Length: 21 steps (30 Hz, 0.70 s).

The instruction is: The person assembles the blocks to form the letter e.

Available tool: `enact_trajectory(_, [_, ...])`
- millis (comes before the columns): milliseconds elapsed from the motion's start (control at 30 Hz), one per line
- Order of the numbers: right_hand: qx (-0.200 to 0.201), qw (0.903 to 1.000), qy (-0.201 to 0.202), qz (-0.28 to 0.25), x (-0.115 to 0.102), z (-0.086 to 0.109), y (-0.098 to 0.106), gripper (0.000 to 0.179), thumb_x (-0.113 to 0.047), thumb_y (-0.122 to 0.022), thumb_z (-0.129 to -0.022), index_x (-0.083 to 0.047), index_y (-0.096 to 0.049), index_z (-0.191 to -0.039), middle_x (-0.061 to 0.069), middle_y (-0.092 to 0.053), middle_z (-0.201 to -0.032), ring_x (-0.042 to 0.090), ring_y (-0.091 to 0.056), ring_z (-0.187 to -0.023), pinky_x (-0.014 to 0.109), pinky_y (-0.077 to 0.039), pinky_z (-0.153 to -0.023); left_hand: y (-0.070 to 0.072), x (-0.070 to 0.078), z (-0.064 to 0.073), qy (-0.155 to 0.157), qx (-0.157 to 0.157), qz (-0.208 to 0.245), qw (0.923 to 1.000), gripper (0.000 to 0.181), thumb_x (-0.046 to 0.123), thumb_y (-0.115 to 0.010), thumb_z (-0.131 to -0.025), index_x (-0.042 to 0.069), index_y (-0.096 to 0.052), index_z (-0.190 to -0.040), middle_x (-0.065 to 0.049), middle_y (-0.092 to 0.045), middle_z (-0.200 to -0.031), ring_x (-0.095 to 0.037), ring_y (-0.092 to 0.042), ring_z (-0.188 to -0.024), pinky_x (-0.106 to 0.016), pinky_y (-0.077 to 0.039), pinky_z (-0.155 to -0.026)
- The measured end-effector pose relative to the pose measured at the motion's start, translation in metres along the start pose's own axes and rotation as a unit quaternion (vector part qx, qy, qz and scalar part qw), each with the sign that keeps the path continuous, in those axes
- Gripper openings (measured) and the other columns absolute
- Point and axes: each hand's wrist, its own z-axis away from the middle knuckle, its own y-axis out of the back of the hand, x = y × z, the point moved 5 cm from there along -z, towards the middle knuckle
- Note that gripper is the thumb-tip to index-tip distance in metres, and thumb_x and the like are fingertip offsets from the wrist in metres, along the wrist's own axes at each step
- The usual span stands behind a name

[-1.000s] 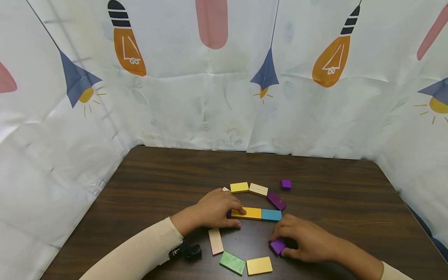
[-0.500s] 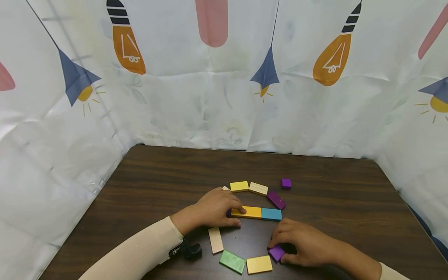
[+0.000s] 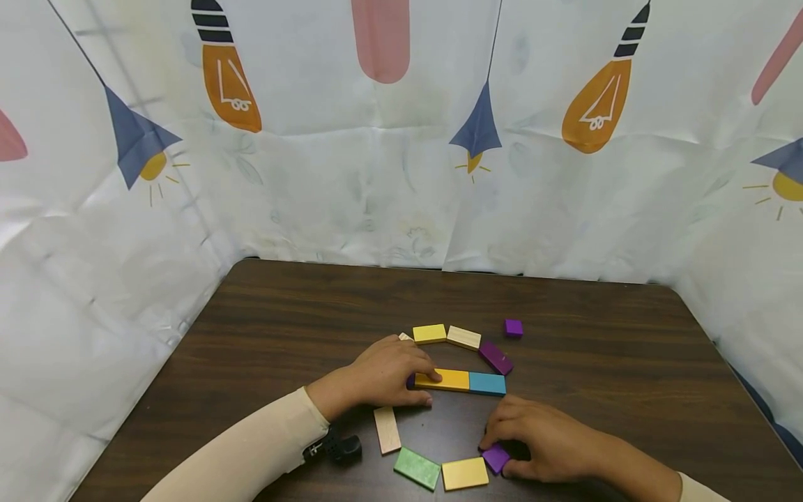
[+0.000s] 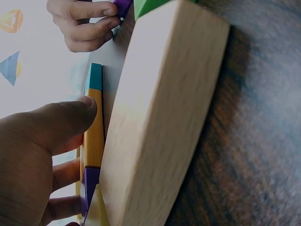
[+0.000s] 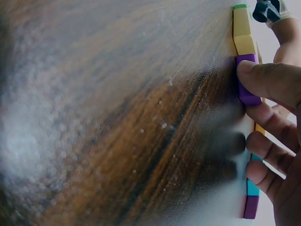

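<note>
My right hand (image 3: 546,440) pinches a purple wooden block (image 3: 496,458) between thumb and fingers. In the right wrist view the thumb lies across that block (image 5: 248,87), whose end meets a yellow block (image 5: 243,35). My left hand (image 3: 390,373) rests with its fingers over an orange block (image 3: 454,380), which lies end to end with a blue block (image 3: 487,383). Near the left thumb is a plain wood block (image 3: 387,431). A green block (image 3: 417,468) continues the curve towards the yellow one. The left palm hides blocks at the left side.
Beyond the middle row, a yellow block (image 3: 429,335), a pale wood block (image 3: 464,338) and a dark purple block (image 3: 495,358) form an arc. A small purple block (image 3: 514,328) lies apart behind them. A printed curtain (image 3: 376,195) borders the dark wooden table (image 3: 301,307).
My right hand has slid the purple block a little towards me, turning it, so its corner now meets the yellow block. The left hand has stayed in place.
</note>
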Motion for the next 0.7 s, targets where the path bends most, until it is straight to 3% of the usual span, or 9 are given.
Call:
enact_trajectory(533, [0.0, 0.9999, -0.013, -0.009, 0.0025, 0.001, 0.0005, 0.036, -0.034, -0.079, -0.092, -0.034, -0.067, -0.125, -0.022, -0.055, -0.122, 0.001, -0.053, -0.113, 0.031, -0.052, -0.092, 0.0, -0.0005, 0.0, -0.002, 0.0, 0.002, 1.0, 0.033, 0.052, -0.071, -0.093, 0.035, -0.075, -0.121, 0.019, -0.067, -0.121, -0.007, -0.058, -0.118, -0.036, -0.045, -0.094])
enact_trajectory(700, [0.023, 0.9995, -0.021, -0.011, 0.0063, 0.0009, 0.0074, 0.039, -0.041, -0.08, -0.09, -0.034, -0.066, -0.126, -0.022, -0.056, -0.123, 0.001, -0.053, -0.112, 0.03, -0.052, -0.09, -0.0006, -0.0007, -0.0003, -0.004, 0.001, 0.002, 1.0, 0.033, 0.052, -0.071, -0.093, 0.035, -0.075, -0.12, 0.019, -0.068, -0.121, -0.007, -0.058, -0.118, -0.037, -0.045, -0.095])
